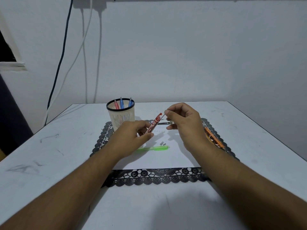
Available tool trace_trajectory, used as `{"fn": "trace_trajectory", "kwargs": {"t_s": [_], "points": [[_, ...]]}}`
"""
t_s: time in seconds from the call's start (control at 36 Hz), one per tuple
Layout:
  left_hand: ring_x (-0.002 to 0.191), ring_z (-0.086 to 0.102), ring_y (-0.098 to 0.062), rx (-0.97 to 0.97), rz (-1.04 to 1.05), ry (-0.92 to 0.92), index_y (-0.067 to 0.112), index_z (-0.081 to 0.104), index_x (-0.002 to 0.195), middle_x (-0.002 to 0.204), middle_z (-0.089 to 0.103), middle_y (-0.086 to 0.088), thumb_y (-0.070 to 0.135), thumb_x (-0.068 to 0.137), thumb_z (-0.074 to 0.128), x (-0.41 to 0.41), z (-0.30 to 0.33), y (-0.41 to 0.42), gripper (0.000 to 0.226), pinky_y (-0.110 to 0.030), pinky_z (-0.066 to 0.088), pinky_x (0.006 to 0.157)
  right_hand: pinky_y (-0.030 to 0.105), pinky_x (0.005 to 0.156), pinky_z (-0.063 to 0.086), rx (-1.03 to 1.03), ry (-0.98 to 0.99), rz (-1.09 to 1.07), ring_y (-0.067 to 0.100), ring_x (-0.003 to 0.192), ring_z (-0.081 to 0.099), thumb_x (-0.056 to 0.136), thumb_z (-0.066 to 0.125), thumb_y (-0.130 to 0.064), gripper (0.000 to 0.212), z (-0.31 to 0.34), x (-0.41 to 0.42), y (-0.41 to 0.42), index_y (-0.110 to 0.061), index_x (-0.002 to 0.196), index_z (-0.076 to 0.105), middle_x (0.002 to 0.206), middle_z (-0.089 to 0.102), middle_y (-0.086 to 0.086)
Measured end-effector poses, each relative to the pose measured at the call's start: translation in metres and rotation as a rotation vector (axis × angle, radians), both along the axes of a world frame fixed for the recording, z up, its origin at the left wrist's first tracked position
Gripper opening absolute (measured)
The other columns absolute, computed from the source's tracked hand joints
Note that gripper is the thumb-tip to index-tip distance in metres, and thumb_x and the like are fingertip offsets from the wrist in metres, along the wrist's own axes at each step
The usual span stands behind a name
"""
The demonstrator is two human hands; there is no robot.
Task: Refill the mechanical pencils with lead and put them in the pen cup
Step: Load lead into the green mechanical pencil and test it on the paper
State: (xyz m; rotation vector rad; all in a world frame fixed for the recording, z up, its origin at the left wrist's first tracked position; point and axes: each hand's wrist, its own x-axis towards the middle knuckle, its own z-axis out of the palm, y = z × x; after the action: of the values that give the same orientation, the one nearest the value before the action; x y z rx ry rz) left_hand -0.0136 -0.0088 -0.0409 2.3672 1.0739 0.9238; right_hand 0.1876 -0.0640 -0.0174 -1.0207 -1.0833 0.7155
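Over the middle of the table (66,130), left to right: the pen cup (121,116) is standing at the lace mat's (156,178) far left corner, already holding three pencils (122,103), one red and two blue. Your left hand (131,138) is gripping the red lead case (152,124), tilted with its open end up and to the right. Your right hand (182,123) is pinching a single thin lead (163,115) at the case mouth, apparently drawing it out. Below, the green pencil (153,148) is lying on the white sheet (157,160) with two small grey bits (162,143) just beside it; the orange pencil (214,138) is lying on the mat, partly behind your right wrist. Judgement: lead extraction is in progress; next, you are needing a steady, light pinch to feed the brittle lead into an opened barrel. Cables (86,63) are hanging down the pale wall (182,55) behind.
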Motion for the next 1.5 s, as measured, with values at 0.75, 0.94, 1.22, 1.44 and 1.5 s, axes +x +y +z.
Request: {"fn": "trace_trajectory", "kwargs": {"t_s": [0.75,0.94,1.22,1.44,1.5], "points": [[0.089,0.065,-0.001,0.012,-0.001,-0.042,0.032,0.075,0.117,0.096,0.073,0.015,0.029,0.093,0.075,0.0,0.001,0.002,0.025,-0.038,0.056,0.083,0.031,0.054,0.053,-0.014,0.086,0.046,0.018,0.076,0.065,0.09,0.076,-0.008,0.01,0.012,0.005,-0.005,-0.012,0.087,0.068,0.083,0.073,0.007],[0.088,0.067,-0.002,-0.008,-0.01,-0.057,0.032,0.076,0.115,0.094,0.074,0.015,0.027,0.093,0.075,0.0,0.0,0.003,0.023,-0.037,0.057,0.082,0.033,0.056,0.053,-0.001,-0.142,0.037,0.019,0.08,0.071,0.093,0.075,-0.013,0.008,0.005,0.002,-0.005,-0.014,0.09,0.067,0.086,0.077,0.01],[0.085,0.066,0.001,-0.028,-0.014,-0.058,0.033,0.076,0.115,0.09,0.073,0.019,0.025,0.093,0.075,0.001,0.001,0.0,0.023,-0.026,0.051,0.076,0.034,0.059,0.054,-0.005,-0.063,0.026,0.014,0.076,0.068,0.095,0.072,-0.011,0.008,0.013,0.007,-0.006,-0.011,0.09,0.066,0.088,0.079,0.008],[0.085,0.066,0.002,-0.037,0.0,-0.058,0.033,0.075,0.114,0.091,0.073,0.019,0.025,0.092,0.076,0.001,0.001,0.0,0.023,-0.027,0.053,0.078,0.033,0.057,0.055,0.023,-0.042,0.036,0.015,0.074,0.066,0.094,0.071,-0.008,0.005,0.011,0.006,-0.005,-0.011,0.093,0.067,0.088,0.077,0.01],[0.086,0.066,0.001,-0.045,0.0,-0.061,0.033,0.075,0.115,0.091,0.074,0.018,0.025,0.093,0.076,0.0,0.001,0.0,0.024,-0.028,0.054,0.079,0.032,0.058,0.056,0.022,-0.037,0.063,0.015,0.075,0.067,0.093,0.073,-0.006,0.007,0.011,0.006,-0.005,-0.011,0.096,0.07,0.09,0.076,0.015]]}}
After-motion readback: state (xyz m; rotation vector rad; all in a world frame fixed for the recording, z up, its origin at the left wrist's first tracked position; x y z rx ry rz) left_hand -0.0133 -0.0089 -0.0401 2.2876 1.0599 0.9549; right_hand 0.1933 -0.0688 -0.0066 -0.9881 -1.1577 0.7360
